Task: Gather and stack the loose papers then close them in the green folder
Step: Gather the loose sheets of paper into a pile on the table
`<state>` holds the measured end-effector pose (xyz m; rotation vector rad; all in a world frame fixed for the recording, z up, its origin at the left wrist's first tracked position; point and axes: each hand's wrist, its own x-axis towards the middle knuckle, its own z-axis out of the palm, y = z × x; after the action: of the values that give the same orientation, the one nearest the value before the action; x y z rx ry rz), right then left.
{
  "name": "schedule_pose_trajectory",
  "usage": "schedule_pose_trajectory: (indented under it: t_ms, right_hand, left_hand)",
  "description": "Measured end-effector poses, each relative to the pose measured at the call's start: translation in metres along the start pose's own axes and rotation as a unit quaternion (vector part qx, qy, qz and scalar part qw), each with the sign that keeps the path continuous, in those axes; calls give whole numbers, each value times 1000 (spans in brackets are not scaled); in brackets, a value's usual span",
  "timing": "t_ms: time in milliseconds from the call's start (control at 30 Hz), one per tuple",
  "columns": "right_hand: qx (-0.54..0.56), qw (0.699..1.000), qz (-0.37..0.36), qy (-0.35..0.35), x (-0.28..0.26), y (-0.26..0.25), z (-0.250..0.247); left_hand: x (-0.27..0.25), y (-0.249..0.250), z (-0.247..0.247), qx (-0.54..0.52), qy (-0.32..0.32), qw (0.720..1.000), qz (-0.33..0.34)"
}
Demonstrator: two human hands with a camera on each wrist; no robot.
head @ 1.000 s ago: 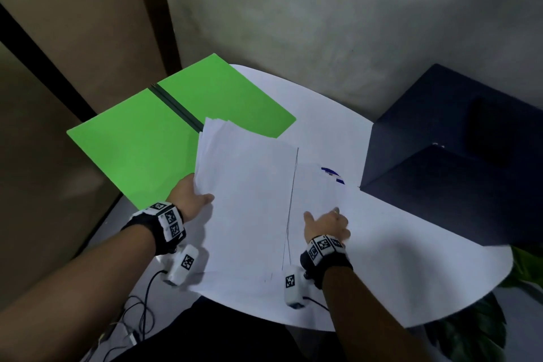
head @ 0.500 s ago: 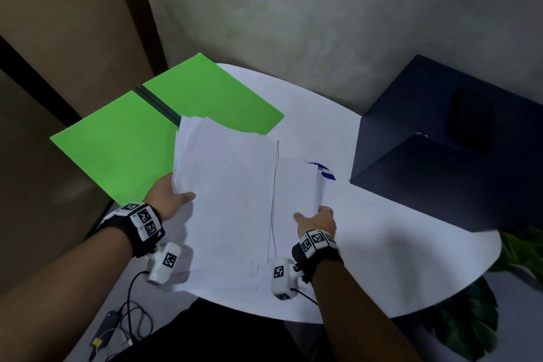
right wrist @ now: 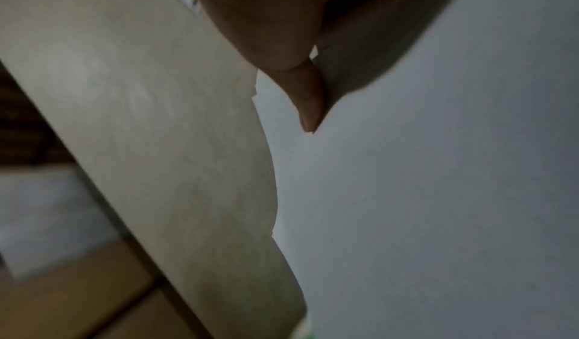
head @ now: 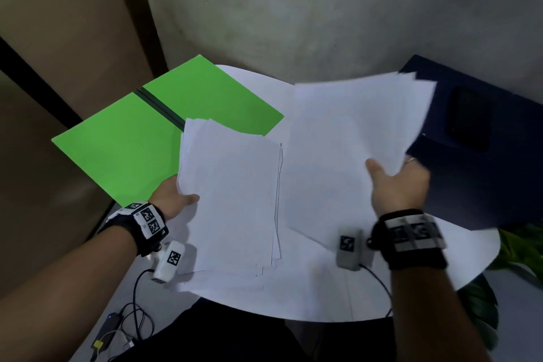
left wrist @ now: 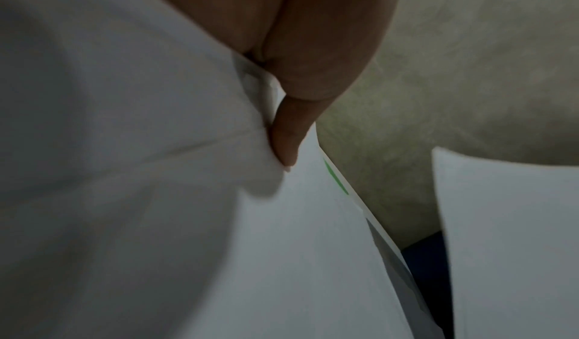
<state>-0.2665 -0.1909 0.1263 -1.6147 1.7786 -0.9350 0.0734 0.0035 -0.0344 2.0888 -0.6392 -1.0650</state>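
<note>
The left hand (head: 173, 198) grasps a stack of papers (head: 232, 200) at its left edge, with the thumb on top, and holds it above the near part of the table (head: 323, 297). The right hand (head: 396, 185) grasps a second bunch of sheets (head: 355, 132), lifted and blurred, to the right of the stack. The green folder (head: 132, 141) lies open at the far left of the table; the stack covers its near corner. A dark blue box (head: 484, 170) stands at the right of the table, partly hidden by the raised sheets.
</note>
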Motion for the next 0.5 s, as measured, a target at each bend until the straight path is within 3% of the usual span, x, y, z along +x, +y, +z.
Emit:
schedule_pose_trajectory:
  t_ms: [133,300,367,433,500]
  right_hand:
    - [160,987,1,-13,11,-21,-21]
    - [173,968,122,-137,-4,28,56]
    - [96,970,150,-166,-15,50,88]
    - [-15,969,161,-187,-28,68,111]
    - [-110,955,140,-236,-46,78,130]
  left_hand:
    - [-6,8,13,-12,-24,1000,-3]
    - [-18,20,38,15,-56,998,3]
    - [-19,25,39,-31,-54,998,-22]
    - [-17,30,39,-110,-38,989,-88]
    - [-15,33,42,-135,-44,984,-112]
